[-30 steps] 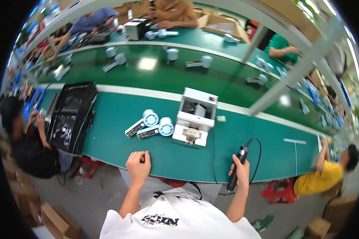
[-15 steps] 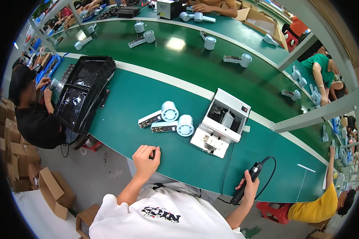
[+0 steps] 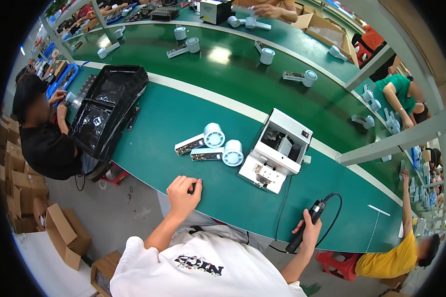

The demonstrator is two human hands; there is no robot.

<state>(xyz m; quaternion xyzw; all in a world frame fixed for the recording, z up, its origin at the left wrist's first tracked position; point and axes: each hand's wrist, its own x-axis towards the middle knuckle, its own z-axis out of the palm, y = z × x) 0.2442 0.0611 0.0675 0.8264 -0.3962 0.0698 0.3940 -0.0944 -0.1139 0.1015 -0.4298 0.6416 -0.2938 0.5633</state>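
My right hand is wrapped round a black electric screwdriver, tilted with its corded end up, above the bench's front edge. My left hand hovers over the front edge too, fingers curled and thumb against them. A small dark spot shows between thumb and fingers; what it is, I cannot make out. Beyond the left hand, two light-blue handheld fans lie side by side, the farther fan and the nearer fan, with circuit boards showing in their open handles. To their right stands a white screw feeder, its top open.
A green conveyor belt runs behind the bench, carrying several fans. A black plastic-lined tray sits at left beside a person in black. A person in yellow sits at right. A white metal post slants over the belt.
The view has shifted slightly. Both my hands keep their hold and nearly their place. The person in yellow has reached farther toward the belt, and a person's hand across it has moved right.
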